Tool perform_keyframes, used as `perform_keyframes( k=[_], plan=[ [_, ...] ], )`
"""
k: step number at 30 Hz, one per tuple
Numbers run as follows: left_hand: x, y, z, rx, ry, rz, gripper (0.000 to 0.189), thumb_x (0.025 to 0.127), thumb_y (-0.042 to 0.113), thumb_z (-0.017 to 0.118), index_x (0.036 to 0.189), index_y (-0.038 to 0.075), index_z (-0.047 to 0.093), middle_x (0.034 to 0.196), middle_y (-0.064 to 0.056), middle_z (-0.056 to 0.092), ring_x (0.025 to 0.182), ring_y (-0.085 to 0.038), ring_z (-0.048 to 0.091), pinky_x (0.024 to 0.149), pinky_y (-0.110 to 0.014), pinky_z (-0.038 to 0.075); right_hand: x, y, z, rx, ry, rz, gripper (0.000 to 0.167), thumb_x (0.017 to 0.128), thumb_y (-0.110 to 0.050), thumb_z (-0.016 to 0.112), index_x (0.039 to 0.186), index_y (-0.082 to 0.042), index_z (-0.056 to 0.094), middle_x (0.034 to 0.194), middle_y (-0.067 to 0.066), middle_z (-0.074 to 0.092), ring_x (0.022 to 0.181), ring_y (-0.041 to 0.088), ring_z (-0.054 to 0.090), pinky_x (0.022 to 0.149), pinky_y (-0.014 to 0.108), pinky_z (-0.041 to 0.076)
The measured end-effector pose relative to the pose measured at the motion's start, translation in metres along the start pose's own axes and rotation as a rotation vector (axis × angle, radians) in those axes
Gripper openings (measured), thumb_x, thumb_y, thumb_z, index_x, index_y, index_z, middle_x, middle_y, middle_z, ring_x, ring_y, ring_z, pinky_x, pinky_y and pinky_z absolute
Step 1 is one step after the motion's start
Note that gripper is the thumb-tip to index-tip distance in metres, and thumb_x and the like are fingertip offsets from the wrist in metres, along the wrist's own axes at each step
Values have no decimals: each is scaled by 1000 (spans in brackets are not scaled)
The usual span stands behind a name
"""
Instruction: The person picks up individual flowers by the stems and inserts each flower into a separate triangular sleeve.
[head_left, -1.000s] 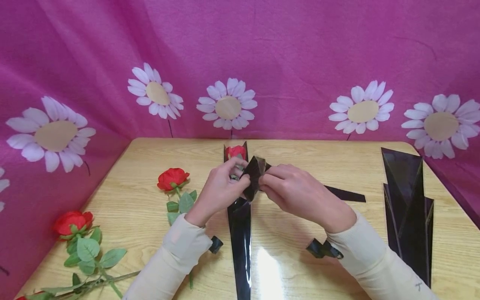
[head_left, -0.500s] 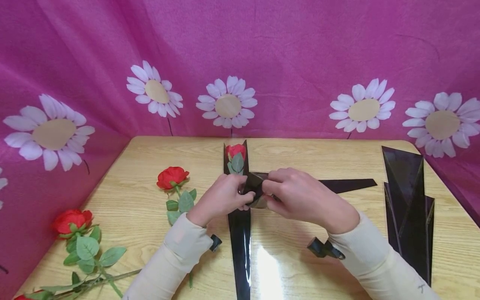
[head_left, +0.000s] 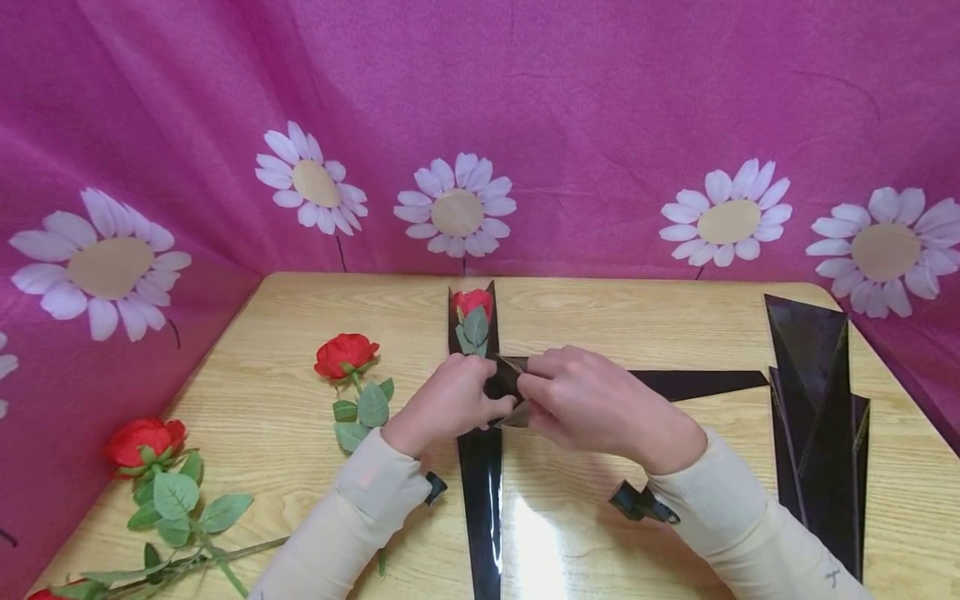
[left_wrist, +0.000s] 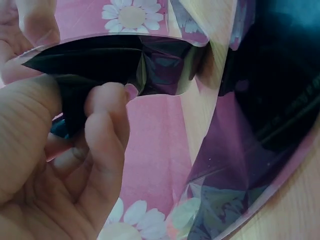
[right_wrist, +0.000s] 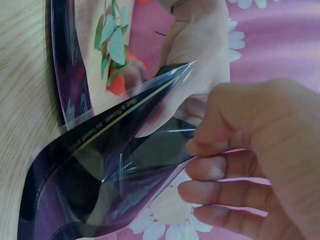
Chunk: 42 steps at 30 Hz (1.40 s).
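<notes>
As both hands [head_left: 447, 396] [head_left: 600, 400] pinch it, a black sleeve [head_left: 682, 383], mouth [head_left: 506, 385] between them

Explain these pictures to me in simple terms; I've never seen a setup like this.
There is no machine at work here, just a person's left hand and right hand. The wide picture comes from a camera worn on the head, looking forward and down. The two close-ups come from cameras worn on the wrists, one for each hand.

Both hands pinch the open end of a black wrapper with clear edges. Beneath them, on the wooden table, lies a second wrapper with a red rose in it. Loose roses lie on the person's left, one only partly in view, and a pile of black wrappers lies on the right. Behind the table hangs a purple-pink cloth with daisies on it.
</notes>
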<state>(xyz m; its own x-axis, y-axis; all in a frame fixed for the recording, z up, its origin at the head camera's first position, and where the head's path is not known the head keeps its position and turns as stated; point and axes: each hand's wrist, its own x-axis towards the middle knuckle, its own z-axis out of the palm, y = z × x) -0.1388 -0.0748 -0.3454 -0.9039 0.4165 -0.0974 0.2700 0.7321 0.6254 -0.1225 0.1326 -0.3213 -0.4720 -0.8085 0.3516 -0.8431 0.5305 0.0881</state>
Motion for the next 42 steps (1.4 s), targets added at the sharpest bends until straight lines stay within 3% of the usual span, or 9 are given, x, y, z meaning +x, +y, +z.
perform_keyframes(
  k=[6,12,15,19,23,27,31,37,42],
  plan=[
    [-1,-1,-1,-37,-8,-65,14,93,17,74,103,8,72,72,-4,68,57,-13,62,54,-27,54,0,0,-1,-44,35,-26,14,79,-13,77,77,-14,63,70,-6,53,64,9,44,60,21,42],
    [-1,-2,-3,-5,14,-43,18,93,18,76,108,8,75,73,-2,69,54,-12,62,50,-25,49,-2,0,-5,-60,60,-31,16,78,-15,79,76,-14,63,70,-6,54,64,9,45,63,23,47],
    [-2,-3,-5,-16,12,-42,16,94,22,75,106,10,75,71,-1,68,55,-12,63,53,-26,52,-2,0,-6,-66,80,-37,16,77,-14,78,75,-14,62,70,-6,51,64,9,44,62,24,45],
    [-3,-2,-6,-24,23,16,16,96,29,74,94,13,73,64,1,66,55,-11,64,54,-27,53,-2,1,-5,-67,77,-36,14,78,-14,77,77,-14,63,68,-6,48,62,9,40,61,23,41],
    [-2,0,-5,12,68,107,24,98,34,72,81,16,70,56,5,58,52,-7,60,50,-22,44,-2,1,-3,-74,66,-34,11,77,-12,76,79,-13,65,68,-5,49,61,10,40,60,23,42],
    [-3,3,-4,28,106,139,30,97,31,72,72,16,64,52,6,51,51,-5,58,48,-19,36,-1,2,0,-56,44,-31,10,76,-12,76,80,-13,66,68,-6,50,61,9,41,62,24,43],
    [-3,5,-3,48,139,122,27,96,26,74,73,13,66,53,3,52,50,-6,57,47,-20,36,-1,1,3,-45,23,-29,10,77,-13,76,80,-13,67,68,-6,51,62,9,42,63,24,45],
    [0,2,4,201,175,36,15,94,25,76,89,11,76,59,2,58,51,-11,50,48,-22,40,0,0,6,-53,17,-30,12,78,-14,76,77,-13,64,69,-5,53,62,10,45,62,25,46],
    [0,1,6,279,205,14,18,93,27,77,90,10,76,62,1,60,53,-12,51,47,-22,40,0,-1,7,-50,10,-24,10,80,-14,76,78,-14,66,70,-5,55,63,9,46,61,24,45]
  ],
)
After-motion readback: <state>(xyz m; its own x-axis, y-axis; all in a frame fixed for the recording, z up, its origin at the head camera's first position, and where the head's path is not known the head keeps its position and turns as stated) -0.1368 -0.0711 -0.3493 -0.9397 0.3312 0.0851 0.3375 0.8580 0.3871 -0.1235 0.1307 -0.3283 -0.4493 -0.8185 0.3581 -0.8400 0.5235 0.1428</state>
